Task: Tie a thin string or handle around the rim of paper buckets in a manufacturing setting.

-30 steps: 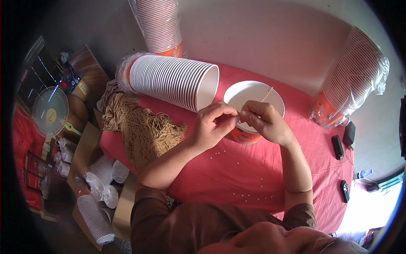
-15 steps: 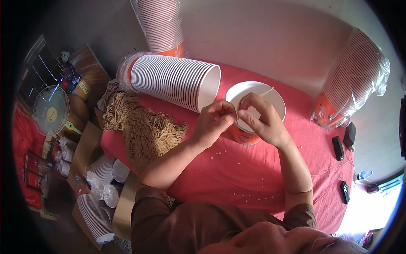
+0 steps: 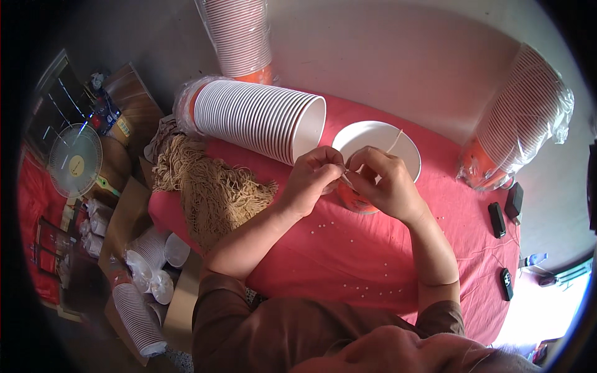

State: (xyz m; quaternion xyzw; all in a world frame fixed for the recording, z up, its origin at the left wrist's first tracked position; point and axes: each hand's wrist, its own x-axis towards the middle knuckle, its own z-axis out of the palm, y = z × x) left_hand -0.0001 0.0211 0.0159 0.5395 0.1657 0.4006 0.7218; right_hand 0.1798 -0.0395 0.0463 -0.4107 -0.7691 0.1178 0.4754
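A paper bucket [image 3: 348, 133], white inside and orange outside, stands upright on the red cloth. A pale cord [image 3: 394, 140] runs from its far right rim down inside. At the near left rim my left hand [image 3: 316, 177] is closed, thumb and forefinger pinched together. Touching it at the fingertips, my right hand [image 3: 387, 181] is closed as well and partly covers the bucket's mouth. Between the fingertips shows a short bit of light cord; its exact shape is too small to tell. Left of my left hand lies a heap of tan cords [image 3: 214, 193].
A stack of nested buckets [image 3: 249, 118] lies on its side at the back left. Wrapped stacks stand at the back [image 3: 236, 37] and right [image 3: 519, 115]. Small white bits [image 3: 367, 287] dot the red tablecloth [image 3: 298, 261]. Dark devices [image 3: 497, 219] sit along the right edge.
My right hand has turned slightly, its fingers drawing closer to my left fingertips. The cord inside the bucket now hangs more steeply from the rim. My left hand has barely moved.
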